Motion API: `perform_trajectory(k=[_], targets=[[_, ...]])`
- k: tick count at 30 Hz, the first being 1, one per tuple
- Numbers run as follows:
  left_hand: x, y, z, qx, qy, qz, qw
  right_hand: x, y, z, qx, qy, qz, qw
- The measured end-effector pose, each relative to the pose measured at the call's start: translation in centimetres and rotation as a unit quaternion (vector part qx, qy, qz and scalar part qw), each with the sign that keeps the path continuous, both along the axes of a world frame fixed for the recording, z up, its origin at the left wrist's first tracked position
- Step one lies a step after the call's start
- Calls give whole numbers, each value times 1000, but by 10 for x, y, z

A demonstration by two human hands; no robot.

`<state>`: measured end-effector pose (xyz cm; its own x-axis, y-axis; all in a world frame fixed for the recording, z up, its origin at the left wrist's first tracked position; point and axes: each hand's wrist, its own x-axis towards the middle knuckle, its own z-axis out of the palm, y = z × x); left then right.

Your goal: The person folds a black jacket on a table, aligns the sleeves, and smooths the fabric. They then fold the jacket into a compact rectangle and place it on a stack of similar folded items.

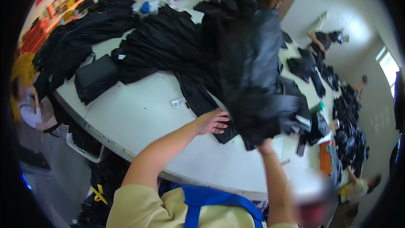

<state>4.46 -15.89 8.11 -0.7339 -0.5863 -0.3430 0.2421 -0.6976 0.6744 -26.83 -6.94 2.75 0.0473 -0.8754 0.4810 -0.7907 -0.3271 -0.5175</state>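
A black garment (253, 59), smeared by motion, is lifted above the white table in front of me. My right hand (265, 145) grips its lower edge, with the fingertips hidden behind the cloth. Just to its left, my left hand (213, 121) has its fingers stretched out and apart beside the hanging cloth, holding nothing that I can see. Black trousers or similar long garments (164, 38) lie heaped beyond my hands. A small white tag (177, 103) is on the table left of my left hand.
A folded black stack (97, 78) lies on the white table (135, 105) at left. More black garments (84, 29) cover the far left. A green-capped bottle (317, 107) stands at right. A white bin (86, 145) sits below the table edge. Several people work around.
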Motion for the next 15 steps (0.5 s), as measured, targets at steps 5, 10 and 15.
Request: perform_trajectory(k=[5, 10, 15], targets=[[90, 72, -100, 196, -40, 185, 962, 116, 73, -24, 265, 216, 76, 937], [60, 70, -85, -418, -345, 229, 808, 101, 64, -51, 188, -340, -196, 900], [33, 50, -58, -583, -352, 79, 728, 121, -15, 25, 257, -671, -337, 609]])
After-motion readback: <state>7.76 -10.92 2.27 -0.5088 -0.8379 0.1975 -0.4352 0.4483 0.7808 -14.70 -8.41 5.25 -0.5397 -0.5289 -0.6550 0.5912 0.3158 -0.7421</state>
